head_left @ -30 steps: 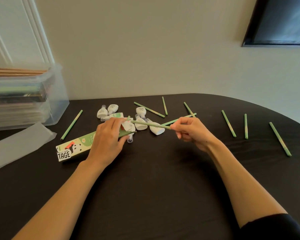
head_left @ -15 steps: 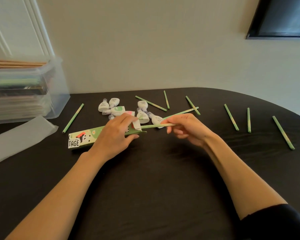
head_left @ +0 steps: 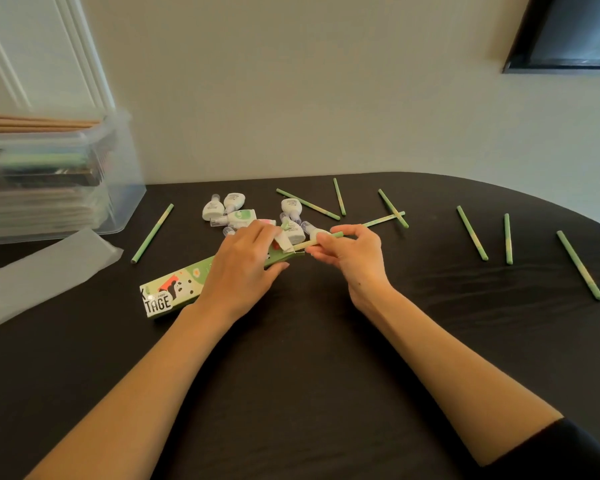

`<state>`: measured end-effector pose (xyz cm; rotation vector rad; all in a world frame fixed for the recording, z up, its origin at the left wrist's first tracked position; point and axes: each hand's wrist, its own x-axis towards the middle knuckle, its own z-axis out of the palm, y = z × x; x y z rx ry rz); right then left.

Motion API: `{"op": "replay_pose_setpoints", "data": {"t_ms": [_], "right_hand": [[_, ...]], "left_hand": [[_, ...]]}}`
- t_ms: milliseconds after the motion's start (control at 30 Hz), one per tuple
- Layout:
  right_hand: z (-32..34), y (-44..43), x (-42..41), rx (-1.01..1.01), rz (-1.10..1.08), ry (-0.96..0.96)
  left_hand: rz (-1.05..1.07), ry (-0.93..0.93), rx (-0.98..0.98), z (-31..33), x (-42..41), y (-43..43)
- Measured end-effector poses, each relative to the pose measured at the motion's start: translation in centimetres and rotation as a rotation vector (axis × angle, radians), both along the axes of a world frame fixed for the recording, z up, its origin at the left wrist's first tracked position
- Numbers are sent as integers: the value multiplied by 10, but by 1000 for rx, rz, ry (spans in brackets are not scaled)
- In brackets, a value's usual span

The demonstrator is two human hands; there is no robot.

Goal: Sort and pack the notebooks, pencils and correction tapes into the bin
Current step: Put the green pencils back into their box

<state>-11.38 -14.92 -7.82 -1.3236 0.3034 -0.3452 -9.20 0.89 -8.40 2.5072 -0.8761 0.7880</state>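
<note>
A long green pencil box (head_left: 174,292) lies on the black table, its open end pointing right. My left hand (head_left: 243,268) grips the box near that end. My right hand (head_left: 350,254) pinches a green pencil (head_left: 326,239) whose tip sits at the box's mouth. Several white correction tapes (head_left: 234,207) cluster just behind my hands. More green pencils (head_left: 471,232) lie scattered across the table, one (head_left: 153,233) to the left. The clear plastic bin (head_left: 118,188) at the far left holds stacked notebooks (head_left: 32,209).
A translucent lid (head_left: 42,271) lies flat in front of the bin. The wall runs close behind the table. A dark frame (head_left: 568,32) hangs at the upper right. The table's curved edge (head_left: 534,199) falls away at the right.
My right hand has moved left toward the box, pushing the pencil further into its open end. My left hand stays on the box.
</note>
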Motion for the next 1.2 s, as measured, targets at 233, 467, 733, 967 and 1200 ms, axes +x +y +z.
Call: {"op": "replay_pose_setpoints", "data": {"t_ms": [233,467,733,967,1200], "right_hand": [[-9,10,2,-303,32,48],[-2,3,0,-107,48,43],[11,-21,1,105,223,99],[-8,-92,24,-708,-566,215],[-15,-119,50,-951,-424,504]], "left_hand": [[46,7,18,-3,2,-6],[93,-6,-33,-2,4,-24],[123,-12,-72,-2,10,-47],[196,-84,-62,-2,16,-62],[227,-67,-64,-6,24,-62]]}}
